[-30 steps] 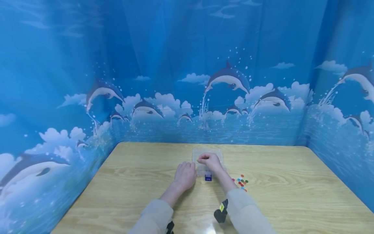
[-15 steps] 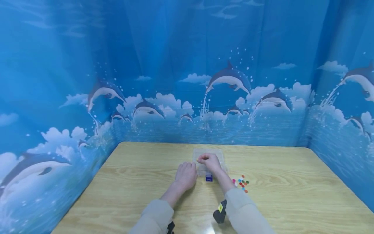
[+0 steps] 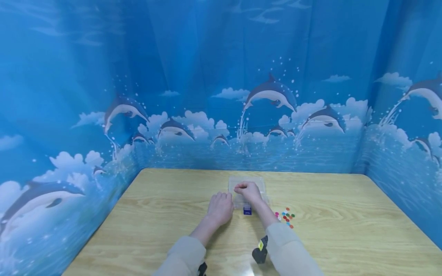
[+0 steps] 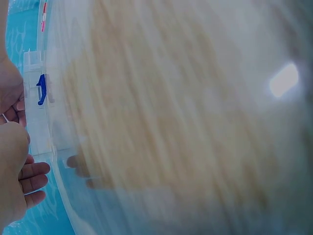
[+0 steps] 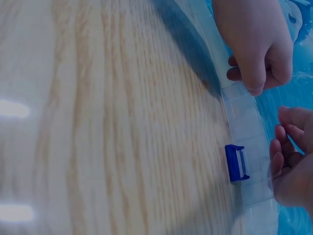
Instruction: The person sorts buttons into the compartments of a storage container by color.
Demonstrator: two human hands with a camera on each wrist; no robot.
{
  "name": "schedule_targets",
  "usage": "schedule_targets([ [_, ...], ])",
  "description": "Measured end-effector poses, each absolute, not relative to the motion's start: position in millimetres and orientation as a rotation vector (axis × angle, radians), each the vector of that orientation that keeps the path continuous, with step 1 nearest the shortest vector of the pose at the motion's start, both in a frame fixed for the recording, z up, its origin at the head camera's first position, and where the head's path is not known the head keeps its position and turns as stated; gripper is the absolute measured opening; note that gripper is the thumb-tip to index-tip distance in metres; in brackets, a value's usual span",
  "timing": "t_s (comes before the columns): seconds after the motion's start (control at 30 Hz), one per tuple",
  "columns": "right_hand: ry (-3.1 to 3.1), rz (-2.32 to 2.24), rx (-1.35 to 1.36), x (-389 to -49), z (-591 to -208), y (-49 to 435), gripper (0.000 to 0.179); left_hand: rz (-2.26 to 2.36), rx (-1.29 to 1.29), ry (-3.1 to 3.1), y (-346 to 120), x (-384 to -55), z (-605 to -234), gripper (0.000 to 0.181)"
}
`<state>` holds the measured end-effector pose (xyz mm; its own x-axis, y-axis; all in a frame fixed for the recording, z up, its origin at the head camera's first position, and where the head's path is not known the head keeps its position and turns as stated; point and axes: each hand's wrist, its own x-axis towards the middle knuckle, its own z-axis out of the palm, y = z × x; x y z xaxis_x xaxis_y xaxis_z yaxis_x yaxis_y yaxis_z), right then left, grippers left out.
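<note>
A clear plastic compartment box (image 3: 260, 190) with a blue latch (image 3: 247, 211) on its front side lies toward the back of the table. My left hand (image 3: 220, 208) grips the box's near-left corner; in the right wrist view its thumb (image 5: 255, 88) is on that corner and its fingers are curled. Above the box is my right hand (image 3: 249, 191), thumb and forefinger pinched together over the left part of it. The tiny yellowish piece at those fingertips is mostly hidden now. Small round colored discs (image 3: 286, 217) lie scattered right of the box, partly beside my right forearm.
The wood-grain table (image 3: 145, 222) runs out to rounded back corners. A blue curtain (image 3: 193, 96) printed with dolphins hangs behind it and along both sides. Black wrist mounts (image 3: 259, 251) stick out from the sleeves, low over the tabletop.
Both hands keep nearly the same place and pose. The yellowish piece at the right fingertips shows less than before. The whole head view has shifted slightly.
</note>
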<state>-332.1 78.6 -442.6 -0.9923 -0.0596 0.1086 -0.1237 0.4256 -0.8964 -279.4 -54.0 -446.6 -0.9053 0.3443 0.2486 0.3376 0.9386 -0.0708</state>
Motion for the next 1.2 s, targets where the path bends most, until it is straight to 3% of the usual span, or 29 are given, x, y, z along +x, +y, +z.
schedule_targets([
  [1.2,-2.628,1.699,0.110,-320.0,-427.6,132.5,0.022,0.052,-0.494,-2.849,-53.8,-278.3,-446.8,0.017],
])
